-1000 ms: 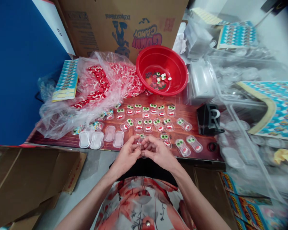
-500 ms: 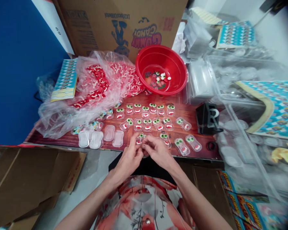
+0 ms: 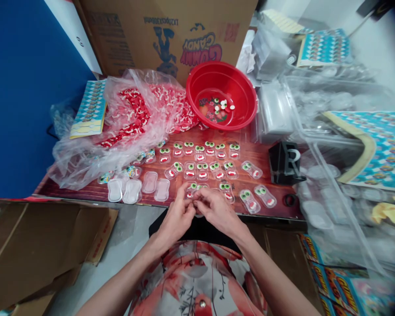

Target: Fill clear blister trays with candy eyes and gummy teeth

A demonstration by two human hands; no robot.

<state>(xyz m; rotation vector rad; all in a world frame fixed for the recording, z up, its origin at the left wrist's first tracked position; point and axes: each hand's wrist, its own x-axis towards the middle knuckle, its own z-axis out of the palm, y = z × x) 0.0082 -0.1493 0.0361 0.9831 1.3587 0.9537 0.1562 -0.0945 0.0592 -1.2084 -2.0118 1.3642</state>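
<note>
At the table's front edge my left hand [image 3: 181, 211] and my right hand [image 3: 219, 210] meet, thumbs and fingertips pinched close together. What they pinch is hidden between the fingers; a bit of clear plastic [image 3: 199, 215] shows just below them. By my left fingertips lies a small clear tray with green gummy eyes [image 3: 193, 186], partly covered by the hand. Right of my hands is another tray with gummy eyes and red-and-white gummy teeth [image 3: 227, 193]. Several more filled trays [image 3: 202, 171] stand in rows beyond.
Behind the rows, a red basin [image 3: 248, 90] holds a few gummy eyes. An open plastic bag of red-and-white gummies [image 3: 134, 109] lies left of it. Several plain clear trays [image 3: 131, 192] sit front left. A black tape dispenser [image 3: 283, 164] and plastic bins [image 3: 329, 153] are at right.
My right fingers have shifted very slightly against the left ones. The trays, basin and bag stay in place.
</note>
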